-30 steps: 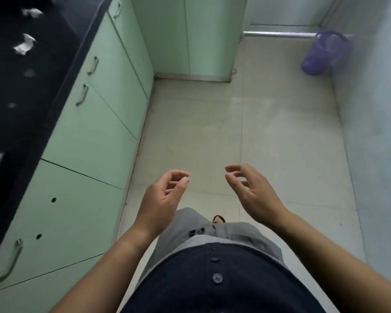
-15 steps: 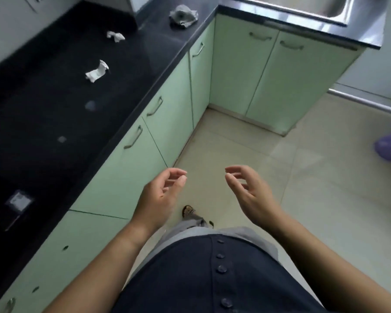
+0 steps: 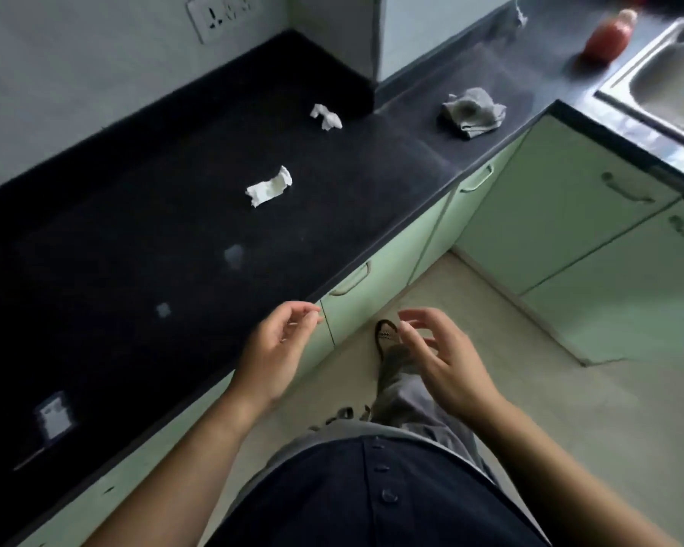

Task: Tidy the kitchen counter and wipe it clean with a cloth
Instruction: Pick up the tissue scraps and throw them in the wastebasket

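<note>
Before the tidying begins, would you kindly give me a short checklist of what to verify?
1. Left hand free: ok, holds nothing.
2. Right hand free: ok, holds nothing.
3. Counter free of litter: not ok; near paper scrap and far paper scrap lie on it.
4. Cloth in view: ok, crumpled on the counter near the sink.
5. Red bottle capped: cannot tell, blurred.

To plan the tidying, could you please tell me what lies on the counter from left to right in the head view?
Square scrap → near paper wad → far paper wad → cloth → red bottle → sink.
</note>
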### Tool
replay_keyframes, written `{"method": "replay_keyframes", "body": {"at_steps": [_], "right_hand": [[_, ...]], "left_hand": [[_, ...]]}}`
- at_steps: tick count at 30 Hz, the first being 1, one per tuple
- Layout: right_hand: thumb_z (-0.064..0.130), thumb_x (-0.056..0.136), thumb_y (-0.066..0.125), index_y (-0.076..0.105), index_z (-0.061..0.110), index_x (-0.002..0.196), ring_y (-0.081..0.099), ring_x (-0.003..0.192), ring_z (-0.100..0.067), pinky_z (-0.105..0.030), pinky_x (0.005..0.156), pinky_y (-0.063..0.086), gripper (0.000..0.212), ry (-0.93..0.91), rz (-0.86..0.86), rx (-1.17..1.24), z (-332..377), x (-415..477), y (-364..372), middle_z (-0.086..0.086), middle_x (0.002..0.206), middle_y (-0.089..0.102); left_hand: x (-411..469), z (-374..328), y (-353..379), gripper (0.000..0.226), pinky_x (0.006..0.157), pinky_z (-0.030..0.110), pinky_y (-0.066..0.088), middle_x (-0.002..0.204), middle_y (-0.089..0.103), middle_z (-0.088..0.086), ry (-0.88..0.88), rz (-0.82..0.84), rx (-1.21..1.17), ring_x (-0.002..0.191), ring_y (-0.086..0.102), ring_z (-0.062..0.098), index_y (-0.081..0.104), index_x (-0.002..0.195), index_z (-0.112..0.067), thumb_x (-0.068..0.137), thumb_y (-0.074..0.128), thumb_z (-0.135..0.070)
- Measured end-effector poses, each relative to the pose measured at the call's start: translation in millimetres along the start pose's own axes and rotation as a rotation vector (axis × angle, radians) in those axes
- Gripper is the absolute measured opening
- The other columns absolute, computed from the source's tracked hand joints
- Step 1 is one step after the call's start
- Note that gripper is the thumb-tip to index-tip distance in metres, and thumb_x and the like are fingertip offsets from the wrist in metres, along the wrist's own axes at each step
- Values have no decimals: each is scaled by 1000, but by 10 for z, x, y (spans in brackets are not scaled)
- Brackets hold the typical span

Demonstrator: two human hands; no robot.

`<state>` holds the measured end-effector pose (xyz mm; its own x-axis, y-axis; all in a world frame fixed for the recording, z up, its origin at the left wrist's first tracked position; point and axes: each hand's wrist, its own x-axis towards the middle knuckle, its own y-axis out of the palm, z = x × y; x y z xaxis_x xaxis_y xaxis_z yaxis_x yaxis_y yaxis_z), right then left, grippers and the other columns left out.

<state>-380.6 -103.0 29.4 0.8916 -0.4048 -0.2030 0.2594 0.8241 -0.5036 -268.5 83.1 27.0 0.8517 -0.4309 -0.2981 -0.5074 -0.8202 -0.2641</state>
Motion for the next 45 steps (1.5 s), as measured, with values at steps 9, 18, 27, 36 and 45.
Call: {"method": "replay_keyframes", "body": {"at_steps": [9,18,27,36,45], "right_hand": [[42,91,49,59,19,116,57,102,-9,-31,89,48,35,-199,216,-73,371,2280,-412,5,114,58],[41,92,51,56,14,120,51,112,-15,-20,88,37,39,-335,415,-253,592,3792,-126,-1,121,55],[36,91,53,43,10,134,33,128,-33,-41,102,33,51,-370,290,-523,627,4941,433,-11,142,36],[28,89,56,42,12,135,24,134,-28,-38,108,29,50,-425,404,-672,474,4912,696,-9,146,32],[3,86,57,70,13,101,51,106,-26,-19,83,33,22,-391,366,-463,437,4549,788,-5,116,58]], "left_hand": [[1562,-451,-99,10,78,9,45,94,67,-11,-109,-261,101,92,62,8,64,92,-26,87,58,-33],[2727,-537,-603,18,79,29,47,103,61,-8,-124,-321,560,96,59,12,61,103,-23,87,57,-31],[3369,-27,-1042,40,98,45,42,141,43,3,-264,-354,856,127,42,28,53,127,-23,89,53,-35],[3409,353,-1066,58,107,48,29,154,24,9,-256,-343,911,140,23,32,34,143,-24,89,52,-35],[3342,448,-1142,57,104,51,30,156,21,8,-187,-295,930,141,22,32,33,143,-26,91,51,-38]]}}
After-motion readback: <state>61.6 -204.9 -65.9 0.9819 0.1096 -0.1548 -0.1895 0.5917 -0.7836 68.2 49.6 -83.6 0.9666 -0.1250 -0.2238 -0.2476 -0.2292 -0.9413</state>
